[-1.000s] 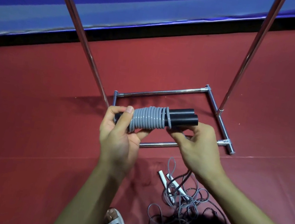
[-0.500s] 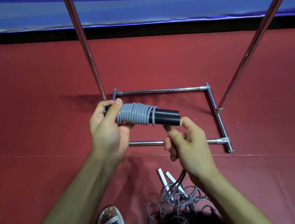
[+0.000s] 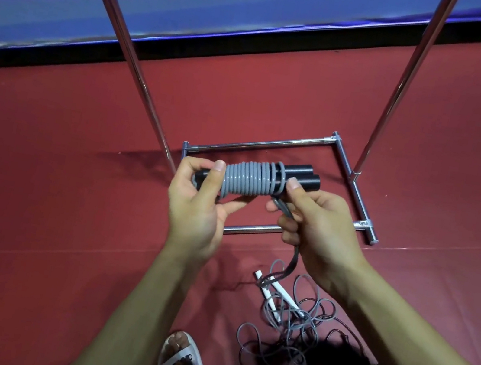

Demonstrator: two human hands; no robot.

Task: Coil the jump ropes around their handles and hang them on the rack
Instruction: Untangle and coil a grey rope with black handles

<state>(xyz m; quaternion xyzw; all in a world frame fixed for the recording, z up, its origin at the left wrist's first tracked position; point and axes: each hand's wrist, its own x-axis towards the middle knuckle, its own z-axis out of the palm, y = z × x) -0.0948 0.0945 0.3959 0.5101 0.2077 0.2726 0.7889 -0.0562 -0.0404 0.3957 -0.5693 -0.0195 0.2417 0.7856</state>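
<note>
The rack poles [image 3: 139, 76] run off the top edge. The left hand [image 3: 197, 207] hides one end of the black handles [image 3: 303, 178]. The hanging rope [image 3: 294, 260] looks blurry.

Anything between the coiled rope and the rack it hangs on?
Nothing visible does. The coiled jump rope, gripped by the left hand and right hand, is in open air before the uprights of the rack. The right hand also holds its loose tail; the hanging bar is out of frame.

Shiny chromed metal rack [image 3: 344, 164], smooth matt black handles [image 3: 300, 176], matt red floor [image 3: 39, 196]
</note>
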